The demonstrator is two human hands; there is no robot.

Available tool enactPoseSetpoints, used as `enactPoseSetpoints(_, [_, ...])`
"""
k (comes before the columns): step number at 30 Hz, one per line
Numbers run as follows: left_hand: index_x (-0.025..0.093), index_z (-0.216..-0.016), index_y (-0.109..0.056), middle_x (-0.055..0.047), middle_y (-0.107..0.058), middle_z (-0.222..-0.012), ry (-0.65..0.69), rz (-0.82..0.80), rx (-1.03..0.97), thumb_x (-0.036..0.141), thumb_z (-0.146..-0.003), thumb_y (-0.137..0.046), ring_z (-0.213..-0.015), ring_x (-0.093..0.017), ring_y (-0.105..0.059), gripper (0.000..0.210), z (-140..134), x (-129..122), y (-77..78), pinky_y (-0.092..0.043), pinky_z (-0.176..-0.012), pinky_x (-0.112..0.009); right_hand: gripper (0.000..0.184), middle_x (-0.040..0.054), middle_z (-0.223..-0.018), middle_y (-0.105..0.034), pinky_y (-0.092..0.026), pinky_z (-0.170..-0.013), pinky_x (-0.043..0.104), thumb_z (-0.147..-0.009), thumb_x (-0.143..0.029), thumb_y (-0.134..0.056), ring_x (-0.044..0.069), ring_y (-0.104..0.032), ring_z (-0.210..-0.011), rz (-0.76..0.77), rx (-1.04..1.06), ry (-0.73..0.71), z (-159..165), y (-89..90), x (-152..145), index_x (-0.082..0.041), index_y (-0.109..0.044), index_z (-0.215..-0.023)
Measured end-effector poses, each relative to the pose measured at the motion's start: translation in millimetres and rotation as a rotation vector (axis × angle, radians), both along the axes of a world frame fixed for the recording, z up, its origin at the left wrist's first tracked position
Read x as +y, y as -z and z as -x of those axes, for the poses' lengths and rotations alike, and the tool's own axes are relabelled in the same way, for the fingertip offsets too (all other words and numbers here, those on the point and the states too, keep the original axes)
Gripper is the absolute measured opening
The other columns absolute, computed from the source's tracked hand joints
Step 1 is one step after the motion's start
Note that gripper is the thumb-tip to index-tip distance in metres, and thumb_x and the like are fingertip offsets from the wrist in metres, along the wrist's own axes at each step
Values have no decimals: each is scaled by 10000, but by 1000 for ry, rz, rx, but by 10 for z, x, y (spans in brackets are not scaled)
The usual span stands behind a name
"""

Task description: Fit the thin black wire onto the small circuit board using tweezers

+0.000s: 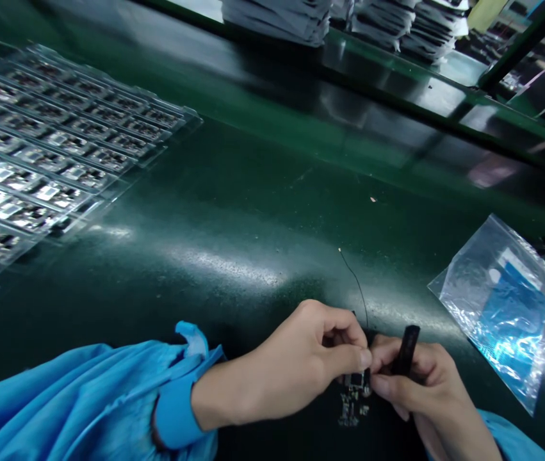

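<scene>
A small circuit board [353, 406] with many tiny parts hangs below my fingers, its upper end hidden behind them. My left hand [296, 355] is closed in a pinch at the board's upper edge. Close beside it, my right hand [428, 387] is closed too, with a black flat stick [406, 350] rising between its thumb and fingers. Its thumb and fingertip meet at the board's right edge; whether they also grip the board I cannot tell. From behind the fingertips a thin black cable [359, 285] runs up and left, ending in a tiny bright connector.
Clear plastic trays [104, 121] filled with rows of circuit boards lie at the left. On the right, a transparent bag [507, 314] with something blue inside rests on the green bench [253, 198]. Stacks of grey sheets [276, 19] stand on a shelf at the back.
</scene>
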State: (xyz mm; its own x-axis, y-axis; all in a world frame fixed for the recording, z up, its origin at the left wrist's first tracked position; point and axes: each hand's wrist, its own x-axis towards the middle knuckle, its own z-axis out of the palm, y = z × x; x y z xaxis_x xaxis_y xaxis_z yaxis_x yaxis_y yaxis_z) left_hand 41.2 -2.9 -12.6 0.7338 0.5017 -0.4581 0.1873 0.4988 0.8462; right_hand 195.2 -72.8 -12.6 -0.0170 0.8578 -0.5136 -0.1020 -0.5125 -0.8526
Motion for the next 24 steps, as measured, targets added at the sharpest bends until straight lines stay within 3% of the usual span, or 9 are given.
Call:
enactPoseSetpoints(5, [125,-631,-545,33,-464,-562,-1,48,-22,205,-736,-539,-550,-93,-403,132,15,4,6,-314,-536,-233,103,-32,-522,-528,-157,-377,194,-616,-130,-652,40,-313,-388,21,47,6,6,-14,10,-208,-718,-612])
enactPoseSetpoints(11, [131,-618,-534,50,-422,-546,12,-27,8,206,-755,-537,-535,-81,-359,156,8,10,10,-286,-507,-219,70,-46,-490,-460,-169,-397,209,-638,-158,-650,51,-302,-405,-4,-3,-12,4,-7,4,-174,-672,-573])
enactPoseSetpoints(19, [145,-605,-496,55,-421,-549,38,-224,92,206,-795,-510,-516,-70,-354,200,14,-58,51,-273,-461,-195,131,-50,-519,-418,-237,-467,242,-664,-142,-564,93,-339,-472,-202,-207,-77,12,63,-17,-168,-569,-536])
enactPoseSetpoints(24, [149,-617,-504,52,-444,-558,37,-259,76,199,-800,-495,-518,-70,-369,190,-5,-77,74,-292,-470,-193,180,-48,-536,-383,-226,-464,245,-726,-152,-506,101,-340,-488,-285,-293,-143,11,109,-42,-169,-523,-548])
